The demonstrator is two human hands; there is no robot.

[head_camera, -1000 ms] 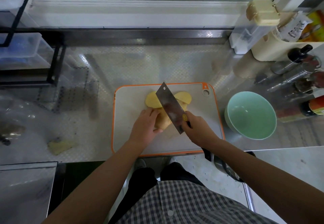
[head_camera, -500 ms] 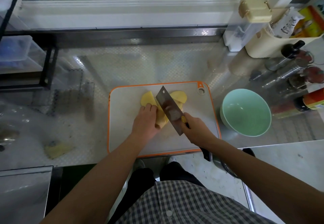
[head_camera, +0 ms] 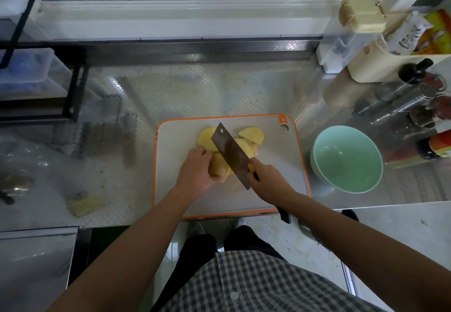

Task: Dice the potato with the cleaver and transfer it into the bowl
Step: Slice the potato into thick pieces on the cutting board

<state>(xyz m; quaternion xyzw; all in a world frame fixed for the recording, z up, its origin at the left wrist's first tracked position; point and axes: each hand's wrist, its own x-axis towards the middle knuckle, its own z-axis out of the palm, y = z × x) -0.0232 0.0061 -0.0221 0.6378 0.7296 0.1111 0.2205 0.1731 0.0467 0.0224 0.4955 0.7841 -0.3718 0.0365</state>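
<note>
Dicing is under way: the left hand (head_camera: 197,168) is gripping the potato (head_camera: 207,139) on the board (head_camera: 175,145), and the right hand (head_camera: 266,180) is clasping the cleaver (head_camera: 231,156), its blade among the slices. The next move is probably calling for cross-cuts; the bowl (head_camera: 346,162) is sitting empty beside the board.

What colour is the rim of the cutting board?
Orange, around the pale grey cutting board; shows plainly in the head view.

yellow potato (head_camera: 220,169), mint bowl (head_camera: 347,162), orange-edged board (head_camera: 263,199)
</note>
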